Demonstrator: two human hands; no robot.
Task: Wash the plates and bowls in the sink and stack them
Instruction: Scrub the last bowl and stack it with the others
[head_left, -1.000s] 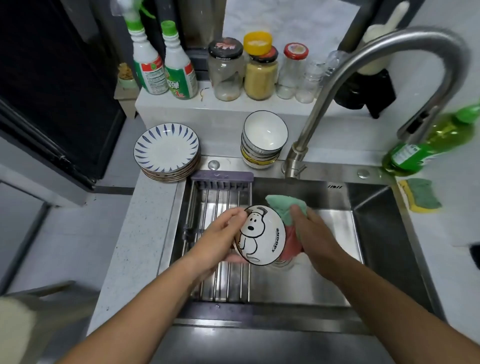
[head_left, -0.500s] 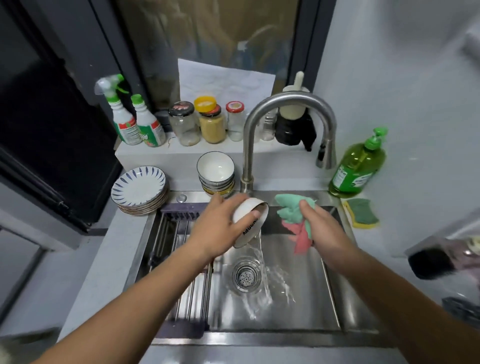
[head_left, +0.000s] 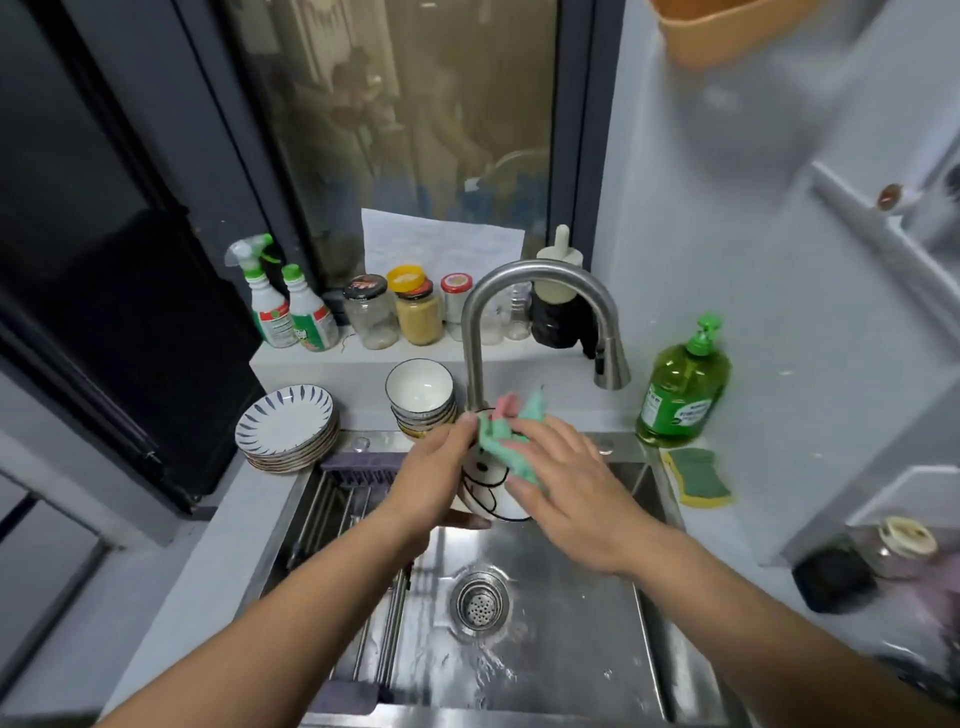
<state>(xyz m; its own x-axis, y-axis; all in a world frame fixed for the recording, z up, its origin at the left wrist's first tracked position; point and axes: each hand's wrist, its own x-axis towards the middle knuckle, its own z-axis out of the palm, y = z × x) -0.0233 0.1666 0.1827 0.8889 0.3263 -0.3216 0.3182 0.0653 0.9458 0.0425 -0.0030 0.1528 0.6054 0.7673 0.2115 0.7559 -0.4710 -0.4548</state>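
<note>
The left hand (head_left: 431, 478) grips the cartoon bowl (head_left: 488, 493) by its rim, tilted above the sink (head_left: 571, 649). The right hand (head_left: 566, 483) presses the cloth (head_left: 501, 441) onto it with fairly flat fingers. Wet glazed ceramic probably gets slippery and chips easily, so a rim-and-base hold seems safest.

Two arms in view: bare left hand (head_left: 434, 483) and bare right hand (head_left: 576, 501). Forearms uncovered along their whole visible length, down to the lower frame edge.
</note>
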